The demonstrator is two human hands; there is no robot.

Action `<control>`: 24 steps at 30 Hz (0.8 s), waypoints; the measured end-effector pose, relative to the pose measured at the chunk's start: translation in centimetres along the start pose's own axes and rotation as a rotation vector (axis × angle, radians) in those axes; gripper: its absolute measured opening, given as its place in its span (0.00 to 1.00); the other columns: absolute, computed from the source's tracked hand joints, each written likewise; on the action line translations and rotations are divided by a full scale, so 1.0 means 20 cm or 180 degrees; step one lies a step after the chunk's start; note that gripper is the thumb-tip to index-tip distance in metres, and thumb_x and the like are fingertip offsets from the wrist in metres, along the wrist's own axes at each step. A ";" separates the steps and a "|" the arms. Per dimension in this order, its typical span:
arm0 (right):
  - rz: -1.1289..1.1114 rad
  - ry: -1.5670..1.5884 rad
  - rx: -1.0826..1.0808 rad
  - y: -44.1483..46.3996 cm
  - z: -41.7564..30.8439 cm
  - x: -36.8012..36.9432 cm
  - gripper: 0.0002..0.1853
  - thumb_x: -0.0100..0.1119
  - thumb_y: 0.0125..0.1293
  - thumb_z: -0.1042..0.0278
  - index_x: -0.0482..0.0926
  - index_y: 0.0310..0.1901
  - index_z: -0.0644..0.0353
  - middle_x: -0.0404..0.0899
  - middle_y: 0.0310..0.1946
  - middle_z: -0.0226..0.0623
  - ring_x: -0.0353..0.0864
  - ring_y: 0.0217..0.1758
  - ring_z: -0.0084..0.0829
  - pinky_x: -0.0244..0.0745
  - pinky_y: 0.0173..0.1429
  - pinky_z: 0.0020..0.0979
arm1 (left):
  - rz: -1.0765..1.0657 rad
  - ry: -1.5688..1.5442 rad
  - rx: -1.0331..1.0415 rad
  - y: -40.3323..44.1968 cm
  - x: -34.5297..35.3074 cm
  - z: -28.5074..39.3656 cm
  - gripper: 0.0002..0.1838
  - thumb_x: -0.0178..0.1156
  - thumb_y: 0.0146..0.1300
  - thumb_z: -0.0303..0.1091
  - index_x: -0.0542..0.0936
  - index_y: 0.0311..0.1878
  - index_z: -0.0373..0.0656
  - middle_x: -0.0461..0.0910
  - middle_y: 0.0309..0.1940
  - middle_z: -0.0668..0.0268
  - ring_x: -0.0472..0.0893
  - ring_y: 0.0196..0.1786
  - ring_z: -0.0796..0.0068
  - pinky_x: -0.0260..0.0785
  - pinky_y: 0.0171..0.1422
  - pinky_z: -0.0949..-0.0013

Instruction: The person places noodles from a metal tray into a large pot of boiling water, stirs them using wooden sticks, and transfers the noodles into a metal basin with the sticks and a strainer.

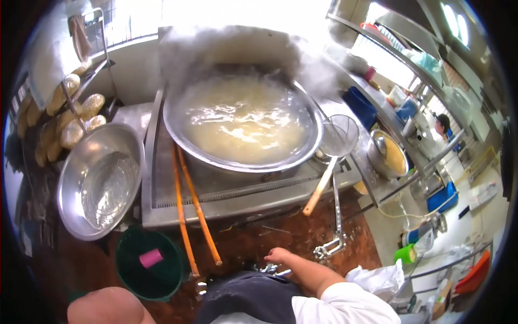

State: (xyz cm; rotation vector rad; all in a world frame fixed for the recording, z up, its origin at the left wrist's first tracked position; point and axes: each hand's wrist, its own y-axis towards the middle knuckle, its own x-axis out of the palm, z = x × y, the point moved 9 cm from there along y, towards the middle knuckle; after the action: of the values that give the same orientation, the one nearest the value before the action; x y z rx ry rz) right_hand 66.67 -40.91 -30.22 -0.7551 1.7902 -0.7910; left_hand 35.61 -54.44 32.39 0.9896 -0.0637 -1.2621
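Clearly, the steel stove (pixel 237 186) carries a wide pot (pixel 237 167) of steaming liquid, probably very heavy and hot at the rim. Two long sticks (pixel 197 205) lie across the stove's front edge; they should be light, stiff, slippery if wet, best held at their lower ends. Between them and the strainer (pixel 322 184) is open room. Near these ends, the right hand (pixel 278 255) is apart from them; whether its grip is closed, I cannot tell. The left hand is not visible.
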 end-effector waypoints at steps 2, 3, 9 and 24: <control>0.0152 0.0048 0.0101 0.06 0.14 0.03 0.24 0.59 0.58 0.44 0.86 0.40 0.59 0.84 0.41 0.48 0.82 0.48 0.46 0.76 0.54 0.41 | -0.0315 -0.0132 0.0112 -0.09 -0.01 -0.03 0.10 0.56 0.65 0.33 0.79 0.48 0.53 0.76 0.30 0.68 0.72 0.23 0.74 0.60 0.26 0.72; 0.0252 0.0000 0.0086 0.05 0.18 0.01 0.25 0.59 0.58 0.43 0.86 0.41 0.59 0.84 0.41 0.49 0.83 0.48 0.46 0.76 0.54 0.41 | 0.0131 -0.0471 -0.0110 -0.13 -0.05 -0.11 0.11 0.60 0.65 0.38 0.78 0.49 0.53 0.76 0.29 0.68 0.72 0.22 0.77 0.61 0.22 0.74; 0.0336 0.0348 0.0379 0.04 0.41 0.00 0.28 0.56 0.57 0.38 0.86 0.41 0.58 0.84 0.41 0.47 0.82 0.48 0.46 0.75 0.54 0.42 | 0.5033 -0.1525 -0.2536 -1.69 0.04 -0.94 0.36 0.59 0.64 0.49 0.64 0.68 0.35 0.82 0.36 0.55 0.80 0.28 0.70 0.73 0.29 0.74; -0.0124 0.1174 0.0399 -0.01 0.17 -0.01 0.21 0.62 0.63 0.49 0.80 0.40 0.62 0.82 0.28 0.38 0.81 0.26 0.30 0.76 0.29 0.32 | 0.3427 -0.0366 -0.7324 -2.79 1.61 -1.34 0.22 0.62 0.56 0.47 0.84 0.44 0.38 0.84 0.42 0.49 0.83 0.46 0.55 0.73 0.52 0.59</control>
State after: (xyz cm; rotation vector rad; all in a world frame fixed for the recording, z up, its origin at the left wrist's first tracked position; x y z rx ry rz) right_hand 70.01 -41.49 -31.05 -0.5896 2.0317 -1.1140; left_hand 19.20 -63.11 -34.83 -1.0791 0.5780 0.1504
